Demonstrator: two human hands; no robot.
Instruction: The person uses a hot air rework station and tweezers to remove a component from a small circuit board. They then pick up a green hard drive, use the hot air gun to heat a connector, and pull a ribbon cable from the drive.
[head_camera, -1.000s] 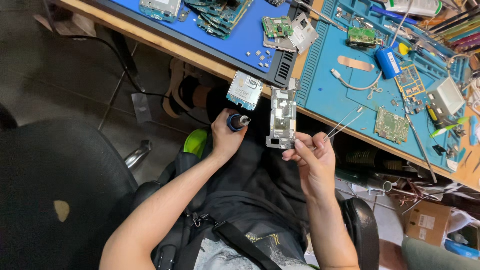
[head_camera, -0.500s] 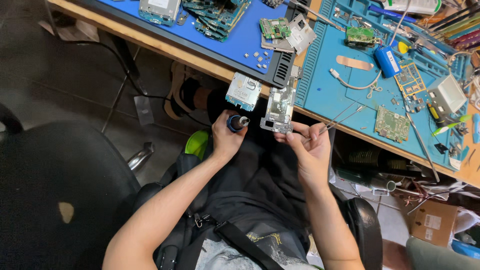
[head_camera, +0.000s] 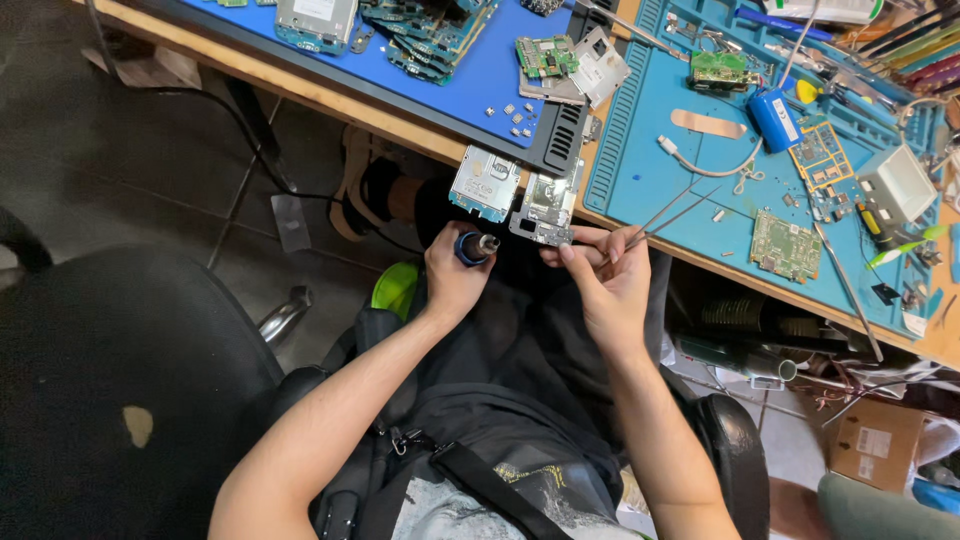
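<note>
A silver metal frame (head_camera: 545, 208), flat and cut with openings, stood just in front of the bench (head_camera: 330, 95) edge, above the person's lap. The right hand (head_camera: 600, 275) pinched its lower edge between thumb and fingers (head_camera: 570, 257), and the same hand also clasped a pair of thin tweezers (head_camera: 665, 212) whose tips slanted up over the light blue mat (head_camera: 700, 165). Just left of the frame hung a second silver plate (head_camera: 485, 183); whether it touched the frame could not be told. The left hand (head_camera: 455, 275) was closed around a blue-handled screwdriver (head_camera: 475, 246), its metal tip pointing right toward the frame. On the mat lay a green circuit board (head_camera: 785, 245), a blue cylinder (head_camera: 775, 118) and a white cable (head_camera: 705, 165). Further left, a dark blue mat (head_camera: 480, 75) carried small screws (head_camera: 510, 115) and more boards. A black chair (head_camera: 110, 390) stood at the person's left.
</note>
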